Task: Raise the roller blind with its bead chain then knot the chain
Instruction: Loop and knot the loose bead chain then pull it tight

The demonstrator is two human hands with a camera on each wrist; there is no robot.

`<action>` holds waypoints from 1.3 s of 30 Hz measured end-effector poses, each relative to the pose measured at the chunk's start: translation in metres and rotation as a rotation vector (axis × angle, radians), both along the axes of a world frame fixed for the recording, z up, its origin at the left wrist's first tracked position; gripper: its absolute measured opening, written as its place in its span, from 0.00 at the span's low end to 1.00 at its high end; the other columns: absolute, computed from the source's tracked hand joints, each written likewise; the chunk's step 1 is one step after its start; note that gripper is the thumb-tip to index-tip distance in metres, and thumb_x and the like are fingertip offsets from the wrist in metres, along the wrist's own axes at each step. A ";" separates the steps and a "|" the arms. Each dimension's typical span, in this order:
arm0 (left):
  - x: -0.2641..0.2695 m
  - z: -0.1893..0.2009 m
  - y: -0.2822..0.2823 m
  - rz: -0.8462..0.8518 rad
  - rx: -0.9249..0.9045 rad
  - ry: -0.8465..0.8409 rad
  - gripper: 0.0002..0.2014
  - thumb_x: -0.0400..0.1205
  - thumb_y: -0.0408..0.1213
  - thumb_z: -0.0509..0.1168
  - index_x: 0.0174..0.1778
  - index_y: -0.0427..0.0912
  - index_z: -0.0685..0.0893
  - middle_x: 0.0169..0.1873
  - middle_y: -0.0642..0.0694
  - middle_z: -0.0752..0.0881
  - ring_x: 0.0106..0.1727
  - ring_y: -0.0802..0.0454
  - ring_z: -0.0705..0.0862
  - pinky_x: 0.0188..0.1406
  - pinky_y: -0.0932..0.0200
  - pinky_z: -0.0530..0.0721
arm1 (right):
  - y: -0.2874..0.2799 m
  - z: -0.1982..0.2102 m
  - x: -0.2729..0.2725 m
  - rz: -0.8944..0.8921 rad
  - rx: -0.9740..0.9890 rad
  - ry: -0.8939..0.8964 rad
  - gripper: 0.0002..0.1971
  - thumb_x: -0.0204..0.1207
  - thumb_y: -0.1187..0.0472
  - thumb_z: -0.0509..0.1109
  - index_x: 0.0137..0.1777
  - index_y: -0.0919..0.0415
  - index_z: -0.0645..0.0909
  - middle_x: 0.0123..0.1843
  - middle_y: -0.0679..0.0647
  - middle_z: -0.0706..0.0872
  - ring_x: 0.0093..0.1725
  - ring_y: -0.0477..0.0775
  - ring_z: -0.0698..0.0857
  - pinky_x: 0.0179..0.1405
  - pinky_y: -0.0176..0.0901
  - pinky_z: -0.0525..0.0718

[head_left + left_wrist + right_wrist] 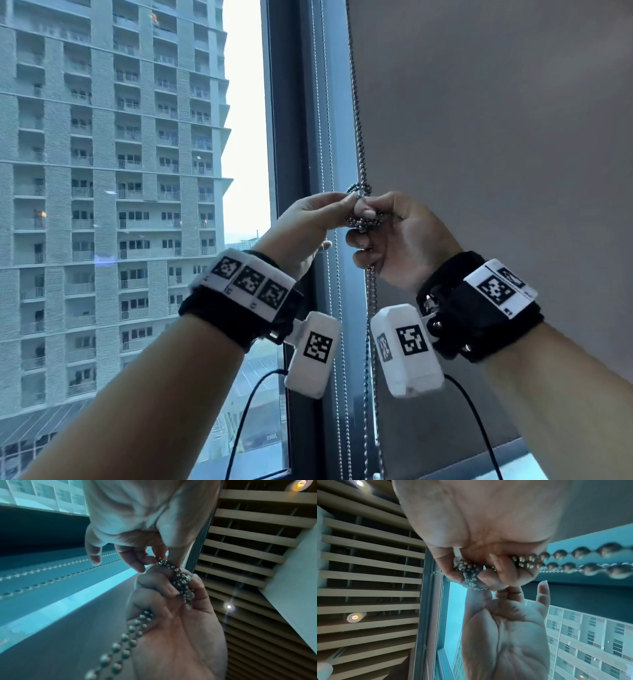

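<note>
The grey roller blind covers the right-hand pane, its lower edge low on the right. Along its left edge hangs the metal bead chain, doubled, bunched into a loop at my hands and continuing down below them. My left hand pinches the bunched beads from the left, its little finger spread loose. My right hand grips the same bunch, with the doubled strand running out under its palm. In the left wrist view, beads sit in the right hand's curled fingers. The right wrist view shows the bead clump. How the strands cross is hidden.
A dark window frame post stands just left of the chain, with a second, thinner bead chain hanging against it. A high-rise building fills the left pane. Black cables hang from the wrist cameras. A slatted ceiling is overhead.
</note>
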State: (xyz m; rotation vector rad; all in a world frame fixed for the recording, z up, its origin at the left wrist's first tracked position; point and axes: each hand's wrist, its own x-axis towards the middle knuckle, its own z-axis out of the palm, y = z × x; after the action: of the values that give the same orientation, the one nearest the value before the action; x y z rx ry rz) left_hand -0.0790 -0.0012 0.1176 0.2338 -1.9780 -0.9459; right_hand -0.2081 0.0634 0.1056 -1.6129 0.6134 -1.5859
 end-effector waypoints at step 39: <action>-0.002 -0.088 -0.023 -0.151 0.222 0.054 0.17 0.86 0.46 0.53 0.31 0.46 0.69 0.17 0.57 0.63 0.16 0.61 0.56 0.13 0.69 0.52 | -0.025 -0.029 -0.002 -0.670 -0.337 0.230 0.04 0.76 0.65 0.69 0.45 0.55 0.81 0.40 0.48 0.84 0.40 0.41 0.82 0.48 0.31 0.81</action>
State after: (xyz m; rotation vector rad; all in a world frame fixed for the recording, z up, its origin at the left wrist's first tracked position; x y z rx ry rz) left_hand -0.0812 -0.0243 0.0298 0.1827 -1.8601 -1.2588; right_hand -0.2096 0.0384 0.0769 -1.9829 1.1489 -2.0774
